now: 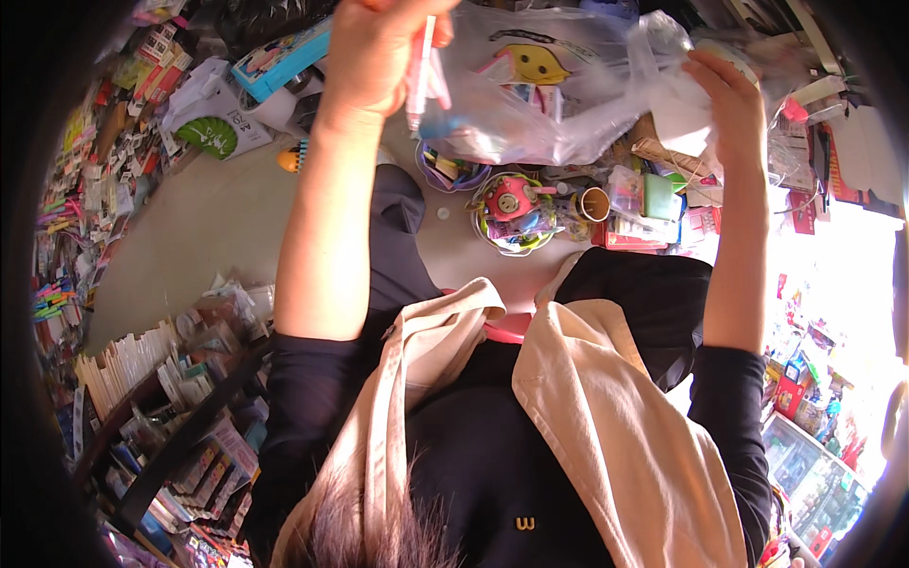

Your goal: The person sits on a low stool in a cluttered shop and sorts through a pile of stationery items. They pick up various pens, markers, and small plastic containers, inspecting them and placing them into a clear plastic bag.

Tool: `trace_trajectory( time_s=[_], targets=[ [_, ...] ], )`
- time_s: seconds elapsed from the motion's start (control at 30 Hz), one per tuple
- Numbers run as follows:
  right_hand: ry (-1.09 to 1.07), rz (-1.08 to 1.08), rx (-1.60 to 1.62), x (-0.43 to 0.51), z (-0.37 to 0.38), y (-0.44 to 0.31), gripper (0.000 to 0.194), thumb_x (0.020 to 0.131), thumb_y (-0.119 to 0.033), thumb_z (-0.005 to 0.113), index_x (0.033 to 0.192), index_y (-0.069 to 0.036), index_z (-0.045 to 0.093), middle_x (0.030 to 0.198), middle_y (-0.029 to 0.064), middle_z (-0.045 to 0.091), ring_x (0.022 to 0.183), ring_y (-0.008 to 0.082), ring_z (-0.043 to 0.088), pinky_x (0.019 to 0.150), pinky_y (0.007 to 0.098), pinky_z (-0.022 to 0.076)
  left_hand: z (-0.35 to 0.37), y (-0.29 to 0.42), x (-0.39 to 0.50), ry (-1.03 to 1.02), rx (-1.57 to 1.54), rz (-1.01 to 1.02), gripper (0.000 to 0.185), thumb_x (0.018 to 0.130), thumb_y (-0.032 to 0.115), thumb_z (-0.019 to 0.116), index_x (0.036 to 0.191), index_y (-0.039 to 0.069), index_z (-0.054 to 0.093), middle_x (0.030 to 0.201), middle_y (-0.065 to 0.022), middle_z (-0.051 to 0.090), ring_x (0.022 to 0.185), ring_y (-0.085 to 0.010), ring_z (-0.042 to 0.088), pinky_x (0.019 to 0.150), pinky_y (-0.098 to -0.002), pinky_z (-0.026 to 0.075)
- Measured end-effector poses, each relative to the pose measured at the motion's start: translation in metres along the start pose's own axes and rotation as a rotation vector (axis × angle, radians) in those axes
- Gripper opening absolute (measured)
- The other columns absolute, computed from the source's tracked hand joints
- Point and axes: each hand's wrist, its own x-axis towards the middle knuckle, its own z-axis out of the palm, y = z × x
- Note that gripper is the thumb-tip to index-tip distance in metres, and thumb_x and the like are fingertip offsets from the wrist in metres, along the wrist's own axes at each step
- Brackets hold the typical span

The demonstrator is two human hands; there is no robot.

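Observation:
My left hand (383, 53) is raised at the top of the view, its fingers closed around a slim white and pink pen-like item (424, 78). Farther right, my right hand (731, 92) grips the edge of a clear plastic bag (568, 135). A yellow smiling face is printed on the bag, and blurred small packages show through its film. A pale sheet or card (682, 121) appears beside my right fingers; whether they hold it too is unclear. Below the bag, a wire-rimmed basket (508, 250) holds a pink pig-faced item (508, 201) and small goods.
A purple-rimmed basket (454, 188) and a paper cup (594, 204) stand on the floor ahead. Boxes (639, 220) crowd the right. A blue box (280, 60) and a paper ream pack (216, 121) lie at upper left. Packed shelves (177, 397) line the left side.

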Motion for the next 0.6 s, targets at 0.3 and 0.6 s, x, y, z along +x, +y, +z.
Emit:
trace_trajectory(
  time_s=[0.3,0.6],
  targets=[
    [0.307,0.050,-0.065,-0.066,-0.070,0.057,0.023,0.083,-0.008,0.071,0.105,-0.002,0.071,0.093,0.0043,0.069,0.082,0.0108,0.060,0.077,0.0239,0.0483,0.074,-0.062,0.039,-0.396,-0.009,-0.201,0.036,0.082,0.012,0.068,0.116,0.001,0.061,0.086,-0.0011,0.061,0.065,-0.0077,0.056,0.060,-0.0225,0.048],
    [0.266,-0.135,-0.635,-0.080,-0.054,0.099,0.047,0.080,-0.011,0.071,0.125,-0.006,0.059,0.113,0.0164,0.065,0.104,0.0287,0.063,0.089,0.0370,0.0481,0.069,-0.114,0.051,-0.417,0.311,-0.398,0.026,0.075,0.018,0.075,0.091,0.001,0.063,0.075,-0.0043,0.060,0.064,-0.0143,0.061,0.061,-0.0301,0.050]
  ],
)
